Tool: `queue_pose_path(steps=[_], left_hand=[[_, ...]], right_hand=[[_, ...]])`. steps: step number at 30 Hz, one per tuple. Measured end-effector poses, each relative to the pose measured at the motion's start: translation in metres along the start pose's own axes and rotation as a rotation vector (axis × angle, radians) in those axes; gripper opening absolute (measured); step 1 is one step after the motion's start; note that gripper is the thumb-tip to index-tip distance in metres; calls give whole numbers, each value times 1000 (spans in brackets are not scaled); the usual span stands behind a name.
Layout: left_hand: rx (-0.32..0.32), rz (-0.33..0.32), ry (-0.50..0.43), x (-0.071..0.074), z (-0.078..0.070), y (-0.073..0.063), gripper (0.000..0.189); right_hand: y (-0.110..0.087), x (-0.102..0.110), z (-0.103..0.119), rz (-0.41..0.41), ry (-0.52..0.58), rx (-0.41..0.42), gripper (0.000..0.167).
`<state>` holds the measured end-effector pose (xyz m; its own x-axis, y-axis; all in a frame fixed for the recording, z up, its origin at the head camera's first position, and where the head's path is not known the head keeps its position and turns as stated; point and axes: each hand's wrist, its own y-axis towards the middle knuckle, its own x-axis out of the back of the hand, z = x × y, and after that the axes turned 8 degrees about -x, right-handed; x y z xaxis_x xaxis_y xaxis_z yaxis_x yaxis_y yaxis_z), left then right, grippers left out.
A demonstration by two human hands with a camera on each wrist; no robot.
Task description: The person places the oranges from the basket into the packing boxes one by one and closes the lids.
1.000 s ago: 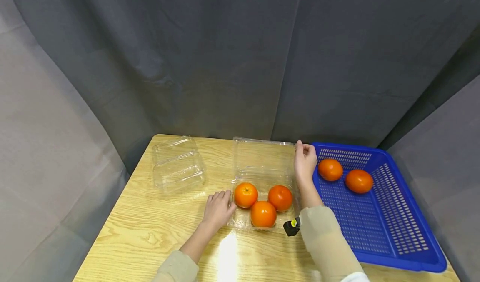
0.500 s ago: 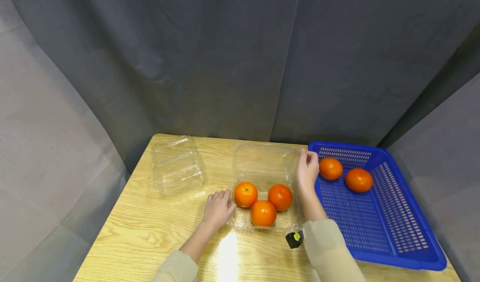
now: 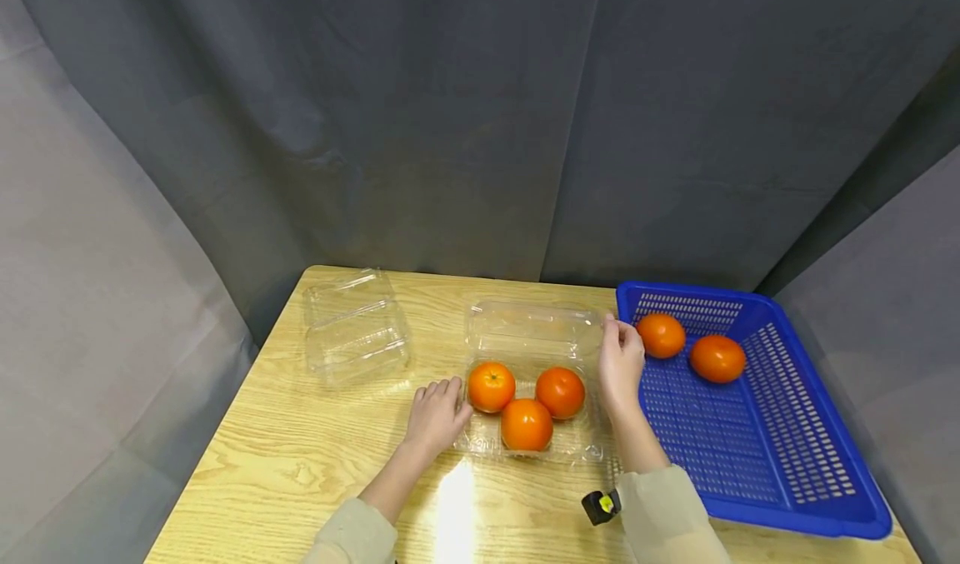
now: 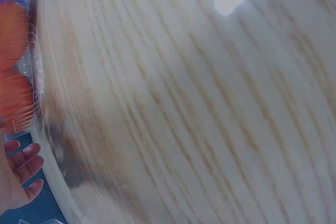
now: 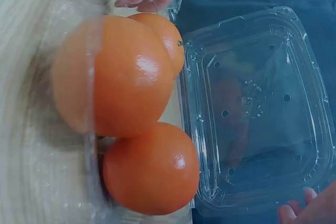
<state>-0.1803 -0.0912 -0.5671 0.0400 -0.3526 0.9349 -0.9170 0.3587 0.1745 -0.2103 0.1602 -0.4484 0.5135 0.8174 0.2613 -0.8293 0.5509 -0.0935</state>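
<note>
A clear plastic clamshell box lies on the table with three shiny round orange fruits, one at the left, one at the right and one in front. Its lid stands raised along the far side. At the lid's right edge my right hand pinches the plastic; in the right wrist view its fingertips meet the lid's corner. My left hand rests by the box's left side, fingers loosely extended. Fruit and the box's edge show close to that hand in the left wrist view.
Right of the box stands a blue mesh basket holding two more orange fruits. Another clear plastic container sits at the table's back left. Grey curtains hang behind the table.
My right hand has come nearer and slightly to the right, drawing the lid's free edge forward. The left hand and the fruits stay in place.
</note>
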Motion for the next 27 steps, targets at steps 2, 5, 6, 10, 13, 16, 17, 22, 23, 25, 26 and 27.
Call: queue_pose_path(steps=[2, 5, 6, 10, 13, 16, 17, 22, 23, 25, 26, 27], left_hand=[[-2, 1, 3, 1, -1, 0, 27], [-5, 0, 6, 2, -1, 1, 26], [-7, -2, 7, 2, -1, 1, 26], [-11, -18, -17, 2, -1, 1, 32], [1, -38, -85, 0, -1, 0, 34], [31, -76, -206, -2, 0, -2, 31], [46, -93, -251, -2, 0, -2, 29], [115, -198, -473, 2, -2, -4, 30], [125, -220, -514, 4, -3, -5, 31], [139, -265, -594, 10, -6, -5, 33], [147, -286, -629, 13, -7, -4, 34], [152, -303, -663, 17, -9, -4, 35]], right_hand=[[-3, 5, -2, 21, -24, 12, 47], [-8, 11, -5, 39, -59, 21, 46], [-10, 13, -6, 41, -66, 25, 46], [-18, 19, -12, 54, -58, 29, 46], [-24, 22, -17, 71, -23, 33, 45], [-29, 24, -23, 85, 3, 46, 45], [-31, 25, -25, 89, 10, 52, 45], [-40, 26, -35, 82, 20, 99, 43], [-42, 26, -37, 80, 23, 106, 43], [-46, 26, -40, 72, 28, 118, 41], [-48, 26, -42, 73, 34, 126, 40], [-49, 26, -44, 73, 38, 134, 40]])
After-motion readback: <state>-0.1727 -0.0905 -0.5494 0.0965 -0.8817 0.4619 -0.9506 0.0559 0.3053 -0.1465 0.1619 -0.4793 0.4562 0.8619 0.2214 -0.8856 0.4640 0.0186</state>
